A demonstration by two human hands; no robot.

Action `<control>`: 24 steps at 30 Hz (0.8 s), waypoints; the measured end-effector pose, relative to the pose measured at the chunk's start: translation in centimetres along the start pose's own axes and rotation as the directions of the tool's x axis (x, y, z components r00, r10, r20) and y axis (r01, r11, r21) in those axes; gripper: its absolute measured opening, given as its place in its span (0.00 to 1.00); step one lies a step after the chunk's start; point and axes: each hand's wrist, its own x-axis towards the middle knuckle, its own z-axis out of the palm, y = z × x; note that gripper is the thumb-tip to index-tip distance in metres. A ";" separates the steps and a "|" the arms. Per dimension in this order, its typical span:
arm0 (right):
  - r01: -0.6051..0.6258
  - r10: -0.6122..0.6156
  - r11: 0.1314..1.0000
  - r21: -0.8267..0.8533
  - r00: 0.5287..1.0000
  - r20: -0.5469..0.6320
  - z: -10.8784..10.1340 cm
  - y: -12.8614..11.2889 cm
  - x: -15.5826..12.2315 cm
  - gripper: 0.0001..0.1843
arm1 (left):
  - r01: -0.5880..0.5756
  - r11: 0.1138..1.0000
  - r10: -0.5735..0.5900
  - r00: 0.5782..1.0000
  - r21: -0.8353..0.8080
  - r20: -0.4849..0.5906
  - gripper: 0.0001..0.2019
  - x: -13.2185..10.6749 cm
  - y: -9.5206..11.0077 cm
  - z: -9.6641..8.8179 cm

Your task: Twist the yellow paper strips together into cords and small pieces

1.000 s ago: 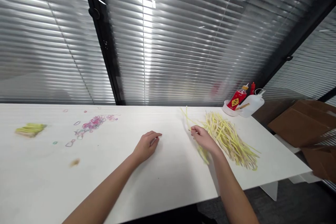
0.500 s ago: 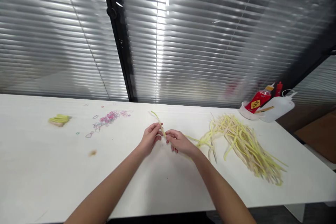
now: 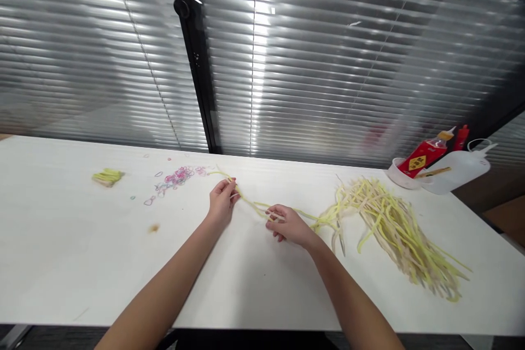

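Note:
A long, thin yellow and cream strand (image 3: 249, 202) stretches between my two hands above the white table. My left hand (image 3: 222, 200) pinches it near its far end, which sticks out up and to the left. Lower down, the fingers of my right hand (image 3: 288, 226) are closed around the same strand. A large loose heap of similar strands (image 3: 404, 235) lies to the right, with several trailing toward my right hand. Small pink and purple loops like rubber bands (image 3: 178, 176) are scattered to the left of my left hand.
A short folded yellow bundle (image 3: 107, 176) rests farther left, near a brownish spot (image 3: 153, 228) on the white table (image 3: 82, 262). At the back right are a shallow clear bowl (image 3: 400, 178), a red-labelled bottle (image 3: 424, 156) and a white squeeze bottle (image 3: 463, 172). Window blinds (image 3: 311, 65) rise behind.
My hands have moved apart along the strand. The left has shifted left and slightly up, so more of the strand shows between them. The view has turned slightly.

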 end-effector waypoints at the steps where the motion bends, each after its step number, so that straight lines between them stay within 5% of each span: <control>1: 0.006 -0.006 1.000 0.013 1.000 -0.019 -0.1 0.0 0.0 0.20 | -0.002 1.000 0.002 1.000 -0.010 -0.011 0.19 0.2 0.2 -0.1; 11: 0.087 0.013 0.961 0.262 0.934 -0.357 -1.3 -0.9 0.7 0.22 | 0.008 1.000 -0.009 0.999 -0.023 -0.035 0.17 0.2 0.9 -0.3; 20: 0.184 0.046 0.847 0.499 0.909 -0.413 -2.5 -1.3 0.3 0.21 | -0.011 0.998 0.006 0.995 -0.059 -0.095 0.16 0.9 0.8 -0.5; 24: 0.242 0.079 0.758 0.606 0.888 -0.454 -3.4 -1.2 0.4 0.22 | -0.087 0.990 0.106 0.978 0.110 -0.182 0.13 1.4 0.6 -0.9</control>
